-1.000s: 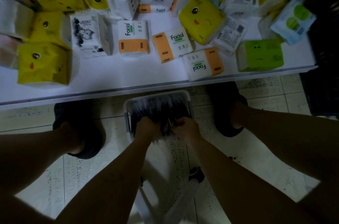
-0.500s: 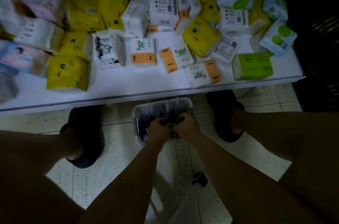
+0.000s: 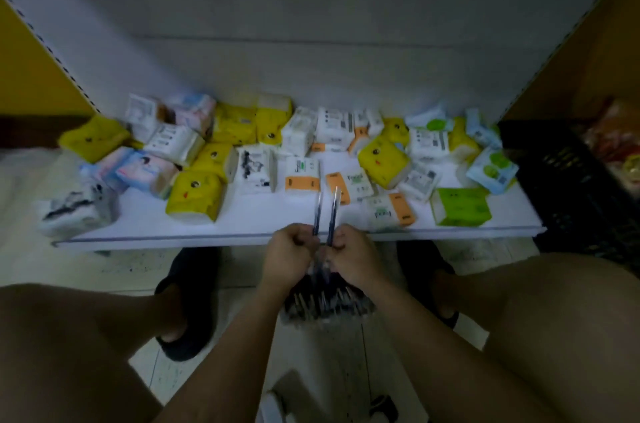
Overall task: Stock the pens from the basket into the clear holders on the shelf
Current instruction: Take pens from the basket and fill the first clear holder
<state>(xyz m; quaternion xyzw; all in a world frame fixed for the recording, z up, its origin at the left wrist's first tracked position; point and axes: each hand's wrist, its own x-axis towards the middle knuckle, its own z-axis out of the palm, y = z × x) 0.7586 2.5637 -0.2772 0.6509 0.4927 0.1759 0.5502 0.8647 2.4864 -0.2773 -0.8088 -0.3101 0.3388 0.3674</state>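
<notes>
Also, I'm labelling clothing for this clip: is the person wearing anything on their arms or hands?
Nothing shows. Both forearms are bare with no sleeves in view. The left hand and right hand have no gloves, watch, bracelet or ring that I can see, though the picture is dim.

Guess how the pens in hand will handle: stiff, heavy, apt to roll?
Likely stiff: the pens stand straight above the left hand and right hand without sagging. Probably light, being so thin next to those hands. Slim barrels may well roll if laid flat on the shelf.
</notes>
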